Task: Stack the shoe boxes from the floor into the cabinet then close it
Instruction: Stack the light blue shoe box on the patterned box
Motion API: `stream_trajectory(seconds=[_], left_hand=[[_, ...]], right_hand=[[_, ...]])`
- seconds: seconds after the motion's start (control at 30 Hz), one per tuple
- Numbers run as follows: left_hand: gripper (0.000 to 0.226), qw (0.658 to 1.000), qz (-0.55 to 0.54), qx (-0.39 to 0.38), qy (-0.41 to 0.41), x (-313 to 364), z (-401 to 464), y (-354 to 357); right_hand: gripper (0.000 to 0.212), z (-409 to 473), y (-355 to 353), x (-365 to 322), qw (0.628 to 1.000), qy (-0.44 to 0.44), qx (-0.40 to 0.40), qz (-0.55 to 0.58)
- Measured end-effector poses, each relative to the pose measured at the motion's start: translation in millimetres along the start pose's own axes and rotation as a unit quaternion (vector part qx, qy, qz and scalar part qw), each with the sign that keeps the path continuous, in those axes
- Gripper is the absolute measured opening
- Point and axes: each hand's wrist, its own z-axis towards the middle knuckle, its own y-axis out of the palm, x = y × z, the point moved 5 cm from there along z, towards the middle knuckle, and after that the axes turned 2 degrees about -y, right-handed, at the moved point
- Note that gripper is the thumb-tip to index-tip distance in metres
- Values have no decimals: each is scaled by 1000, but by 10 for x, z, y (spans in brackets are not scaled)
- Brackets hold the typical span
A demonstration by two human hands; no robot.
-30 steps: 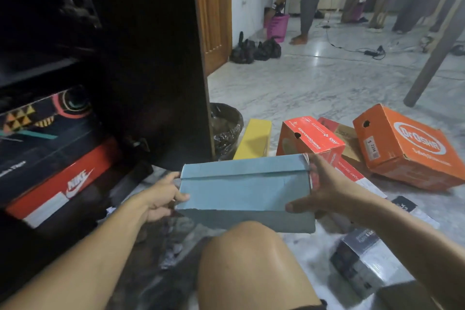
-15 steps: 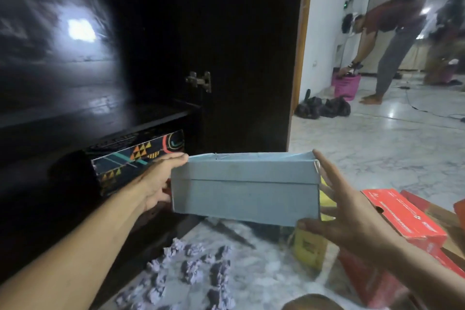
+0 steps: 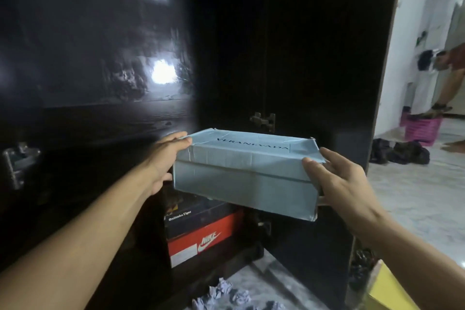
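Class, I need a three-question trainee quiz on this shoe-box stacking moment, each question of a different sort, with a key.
1. True or false: the pale blue cardboard shoe box rests on the floor.
2. How many hands hold it? A one, B two.
3. Fill in: the red and white Nike shoe box lies under a ____ box.

Key: 1 false; the left hand and right hand hold it up. 2 B. 3 black.

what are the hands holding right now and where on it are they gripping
A pale blue cardboard shoe box, lid on, held by its two short ends: left hand at the left end, right hand at the right end.
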Motion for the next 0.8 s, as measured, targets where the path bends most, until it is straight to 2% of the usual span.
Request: stream_trajectory(seconds=[0.07, 0.1, 0.17, 0.2, 0.33, 0.43, 0.5, 0.53, 0.63, 0.7, 0.73, 0.8], left_hand=[[29, 1000, 4, 0, -3, 70, 118, -56], [24, 1000, 3, -3, -4, 109, 159, -58], [13, 1000, -1, -9, 1, 188, 255, -23], [10, 1000, 3, -11, 5, 237, 311, 11], [15, 999, 12, -13, 32, 399, 515, 86], [20, 999, -8, -2, 36, 398, 680, 52], [20, 999, -22, 20, 22, 305, 823, 18], [25, 999, -25, 44, 9, 231, 911, -10], [63, 985, 46, 157, -54, -23, 1104, -91], [76, 971, 58, 218, -80, -159, 1187, -105], [78, 968, 45, 235, -71, -188, 1219, -79], [73, 974, 16, 226, -21, -161, 1214, 62]], right_hand=[[9, 128, 94, -104, 1000, 0, 16, -7], [19, 188, 119, -176, 999, -2, 26, -34], [60, 314, 111, -240, 996, 9, 61, -65], [67, 353, 80, -261, 994, 17, 77, -72], [55, 422, 32, -301, 995, 9, 86, -49], [68, 493, 181, -264, 995, 7, 87, -48], [67, 577, 352, -205, 996, -4, 80, -50], [69, 620, 463, -164, 996, -10, 68, -52], [81, 756, 808, -6, 998, -12, 17, -52], [80, 801, 1024, 75, 999, -1, -6, -32], [73, 822, 1119, 105, 1000, 2, -15, -24], [38, 878, 1263, 118, 999, -8, -24, -22]])
